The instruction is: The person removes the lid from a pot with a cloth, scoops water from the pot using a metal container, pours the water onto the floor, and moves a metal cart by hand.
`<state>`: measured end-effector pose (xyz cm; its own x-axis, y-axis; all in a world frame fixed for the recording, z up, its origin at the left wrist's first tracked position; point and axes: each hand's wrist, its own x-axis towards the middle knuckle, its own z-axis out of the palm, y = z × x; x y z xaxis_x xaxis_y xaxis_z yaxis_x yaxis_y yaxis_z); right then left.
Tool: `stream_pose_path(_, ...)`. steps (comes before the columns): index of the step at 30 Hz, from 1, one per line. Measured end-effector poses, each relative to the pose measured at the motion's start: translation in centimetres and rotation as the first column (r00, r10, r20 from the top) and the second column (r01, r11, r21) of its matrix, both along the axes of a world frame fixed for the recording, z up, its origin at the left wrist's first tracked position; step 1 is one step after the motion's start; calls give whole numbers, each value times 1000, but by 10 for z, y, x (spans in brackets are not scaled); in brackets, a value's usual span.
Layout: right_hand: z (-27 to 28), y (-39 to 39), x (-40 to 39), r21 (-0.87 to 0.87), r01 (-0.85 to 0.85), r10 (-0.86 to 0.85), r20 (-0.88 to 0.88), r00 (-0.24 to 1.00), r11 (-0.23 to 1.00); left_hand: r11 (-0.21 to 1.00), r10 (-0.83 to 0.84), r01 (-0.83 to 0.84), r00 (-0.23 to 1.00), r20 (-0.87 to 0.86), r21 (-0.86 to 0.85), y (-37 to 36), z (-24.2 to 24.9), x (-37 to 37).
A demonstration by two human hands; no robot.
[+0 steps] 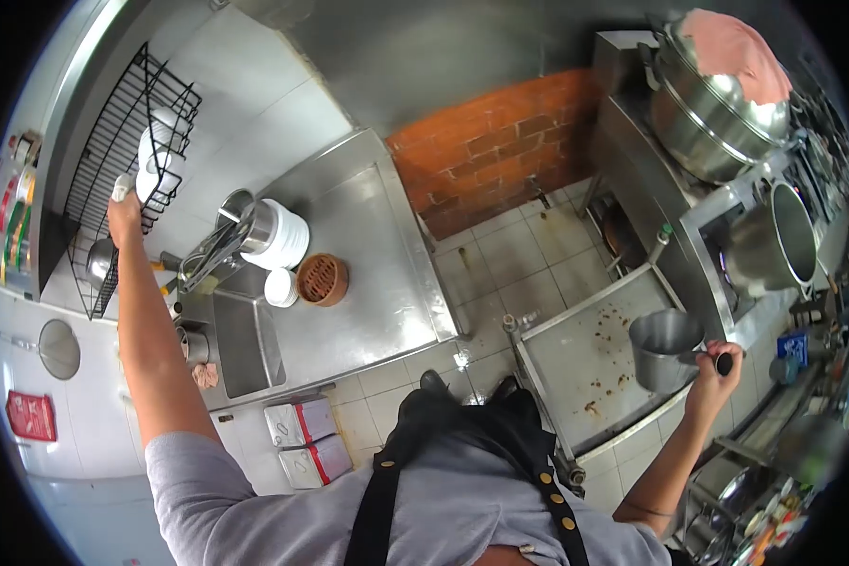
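Note:
My left hand (pixel 124 219) is raised at the black wire rack (pixel 113 141) on the wall, its fingers closed round a small white object (pixel 123 187) whose kind I cannot make out. Close by on the rack sit white bowls or cups (pixel 151 174). Far to the right, my right hand (pixel 715 370) is wrapped round the handle of a deep metal saucepan (pixel 668 347). The saucepan is over a low metal-framed surface (pixel 566 377) scattered with brown crumbs. Its contents cannot be seen clearly.
A steel counter (pixel 368 283) with a sink (pixel 247 344) bears stacked white dishes (pixel 283 236) and a round bamboo steamer (pixel 322 280). At right, a large lidded steamer pot (pixel 703 104) and a tall open pot (pixel 774 241) stand on the stove. Boxes (pixel 311 443) sit low beneath the sink side.

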<state>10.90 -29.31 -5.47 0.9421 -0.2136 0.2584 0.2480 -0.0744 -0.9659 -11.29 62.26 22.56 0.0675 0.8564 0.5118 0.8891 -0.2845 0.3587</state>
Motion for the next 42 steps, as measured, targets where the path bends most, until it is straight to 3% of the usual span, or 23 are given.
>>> stream_pose_path(6,15,41,8,108,-78,81,-27,996,991,999,33,-33,999,2,43,-34,2,10)
stream_pose_path(8,24,58,13,127,-164,151,103,983,978,996,79,-79,997,-5,39,-26,3,8)
stream_pose_path(9,29,66,15,130,-219,198,159,967,967,988,95,-93,995,-13,125,-31,-1,7)
stream_pose_path(11,41,74,19,152,-223,197,173,965,963,994,94,-76,956,-277,76,47,-5,-29)
stream_pose_path(12,68,85,16,159,-115,95,127,987,981,893,161,305,473,-866,332,133,-23,-68)
stream_pose_path(13,81,76,22,182,-179,132,247,960,967,981,-142,190,856,-497,47,117,-21,-59)
stream_pose_path(14,99,69,24,293,-166,93,247,965,942,826,-29,416,704,-710,379,201,-45,-88)
stream_pose_path(16,140,56,36,201,-216,83,518,851,955,796,-449,530,841,-303,292,196,-47,-73)
stream_pose_path(17,158,49,40,179,-137,14,555,832,974,741,-611,599,789,-64,304,192,-47,-67)
stream_pose_path(18,172,38,49,144,-145,26,615,788,979,874,-478,478,878,-28,86,190,-35,-64)
stream_pose_path(19,182,28,62,95,-36,-37,667,744,995,940,-322,314,946,-44,-137,188,-30,-64)
stream_pose_path(20,188,11,76,-13,184,-128,672,730,983,941,-314,326,940,-133,89,204,-36,-65)
stream_pose_path(21,198,0,90,-134,390,-181,721,669,911,939,-319,332,938,-135,94,212,-36,-69)
stream_pose_path(22,196,-13,116,-121,363,-156,747,647,924,939,-314,330,938,-148,99,214,-32,-61)
stream_pose_path(25,182,-59,189,-196,534,-227,747,625,823,897,-420,422,906,-50,131,196,-31,-42)
stream_pose_path(27,163,-85,227,-281,588,-298,653,696,758,886,-441,436,898,-3,157,182,-26,-44)
stream_pose_path(28,154,-95,242,-333,598,-320,605,729,729,951,-256,272,959,-119,150,176,-22,-45)
stream_pose_path(29,141,-106,259,-324,589,-315,606,730,741,982,-56,94,971,-230,161,167,-18,-45)
stream_pose_path(32,110,-137,298,-473,521,-269,502,822,711,982,-12,31,995,-101,188,93,-12,-34)
stream_pose_path(34,98,-144,312,-588,453,-262,384,886,670,969,146,-104,973,-181,226,87,-7,-31)
stream_pose_path(36,83,-157,331,-638,344,-231,257,938,689,956,140,-84,972,-188,281,78,-5,-28)
stream_pose_path(40,60,-173,358,-749,199,-96,179,979,632,959,205,-145,948,-242,241,67,3,-14)
stream_pose_path(42,50,-177,368,-641,13,-43,-31,999,767,951,199,-118,941,-275,285,98,0,-33)
